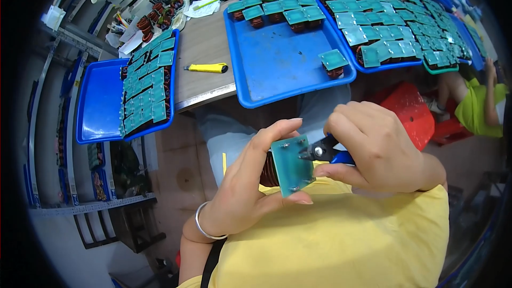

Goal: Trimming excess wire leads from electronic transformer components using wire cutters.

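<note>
My left hand grips a copper-wound coil topped by a square green circuit board. The board faces up toward me, with metal pins sticking out near its corners. In my right hand is a pair of blue-handled side cutters. Their dark jaws rest over the board's upper right part; whether they touch a pin I cannot tell. Beyond my hands, a single coil with a green board stands in the near right corner of a blue tray. More such pieces line that tray's far end.
Left of it, another blue tray holds rows of green-topped coils. Packed trays stand at the right. A yellow utility knife lies on the table between trays. A red stool and another person are at the right.
</note>
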### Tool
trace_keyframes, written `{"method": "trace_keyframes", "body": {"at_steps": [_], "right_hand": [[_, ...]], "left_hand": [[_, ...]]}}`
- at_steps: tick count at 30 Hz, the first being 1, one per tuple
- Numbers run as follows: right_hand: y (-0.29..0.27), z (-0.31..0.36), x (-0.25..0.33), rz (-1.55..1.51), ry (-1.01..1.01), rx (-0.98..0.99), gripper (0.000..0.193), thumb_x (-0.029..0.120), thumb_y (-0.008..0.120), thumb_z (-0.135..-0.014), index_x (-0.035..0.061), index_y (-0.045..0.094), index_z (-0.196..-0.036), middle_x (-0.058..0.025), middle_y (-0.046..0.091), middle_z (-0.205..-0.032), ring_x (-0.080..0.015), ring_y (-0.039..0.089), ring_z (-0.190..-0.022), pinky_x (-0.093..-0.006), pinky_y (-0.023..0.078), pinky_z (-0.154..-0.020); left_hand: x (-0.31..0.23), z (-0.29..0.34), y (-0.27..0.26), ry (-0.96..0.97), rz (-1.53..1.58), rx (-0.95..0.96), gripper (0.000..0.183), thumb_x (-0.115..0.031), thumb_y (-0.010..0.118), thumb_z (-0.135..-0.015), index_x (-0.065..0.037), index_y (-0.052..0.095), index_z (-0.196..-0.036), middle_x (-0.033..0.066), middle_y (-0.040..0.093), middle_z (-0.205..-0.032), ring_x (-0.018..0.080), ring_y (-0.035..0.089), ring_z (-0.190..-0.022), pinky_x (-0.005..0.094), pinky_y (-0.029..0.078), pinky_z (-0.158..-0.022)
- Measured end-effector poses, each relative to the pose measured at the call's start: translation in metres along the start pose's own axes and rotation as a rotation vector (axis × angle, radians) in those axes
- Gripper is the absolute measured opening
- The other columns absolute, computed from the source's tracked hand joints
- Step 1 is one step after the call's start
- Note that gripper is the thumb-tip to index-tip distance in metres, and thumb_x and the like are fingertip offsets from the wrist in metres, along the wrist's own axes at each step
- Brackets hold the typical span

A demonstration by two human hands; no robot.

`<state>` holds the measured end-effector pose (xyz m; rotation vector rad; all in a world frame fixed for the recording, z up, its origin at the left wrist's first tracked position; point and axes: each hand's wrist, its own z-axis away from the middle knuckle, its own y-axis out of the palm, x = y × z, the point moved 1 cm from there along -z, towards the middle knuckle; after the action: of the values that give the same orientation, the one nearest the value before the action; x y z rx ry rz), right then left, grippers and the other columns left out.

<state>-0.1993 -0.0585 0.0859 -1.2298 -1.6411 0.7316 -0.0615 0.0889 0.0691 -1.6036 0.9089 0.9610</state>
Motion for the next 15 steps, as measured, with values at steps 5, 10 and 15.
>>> {"method": "trace_keyframes", "body": {"at_steps": [5,10,15], "right_hand": [[0.003,0.005,0.005,0.041,0.057,0.006,0.039,0.039,0.064,-0.074,0.0045,0.048,-0.081,-0.0065,0.046,-0.067,-0.0212,0.051,-0.062,-0.0317,0.041,-0.056],[0.006,0.009,0.009,-0.025,0.14,-0.006,0.041,0.039,0.063,-0.075,0.0024,0.045,-0.08,-0.0113,0.044,-0.07,-0.0289,0.047,-0.062,-0.0364,0.038,-0.055],[0.011,-0.002,0.01,0.084,0.178,-0.063,0.038,0.039,0.065,-0.073,0.006,0.047,-0.077,-0.0052,0.045,-0.064,-0.0199,0.051,-0.059,-0.0308,0.04,-0.052]], "left_hand": [[-0.006,0.001,0.001,0.056,-0.021,0.067,0.083,-0.021,0.078,-0.064,0.0,0.031,-0.129,0.0153,0.045,-0.121,0.027,0.051,-0.107,0.0321,0.044,-0.087],[-0.006,-0.006,-0.006,0.092,0.0,0.14,0.081,-0.02,0.077,-0.066,0.0,0.031,-0.13,0.0149,0.044,-0.121,0.0236,0.05,-0.107,0.0292,0.049,-0.082],[0.005,-0.014,-0.018,0.099,0.037,0.173,0.081,-0.02,0.077,-0.066,0.0,0.031,-0.13,0.0147,0.043,-0.122,0.0222,0.05,-0.106,0.0278,0.05,-0.08]]}}
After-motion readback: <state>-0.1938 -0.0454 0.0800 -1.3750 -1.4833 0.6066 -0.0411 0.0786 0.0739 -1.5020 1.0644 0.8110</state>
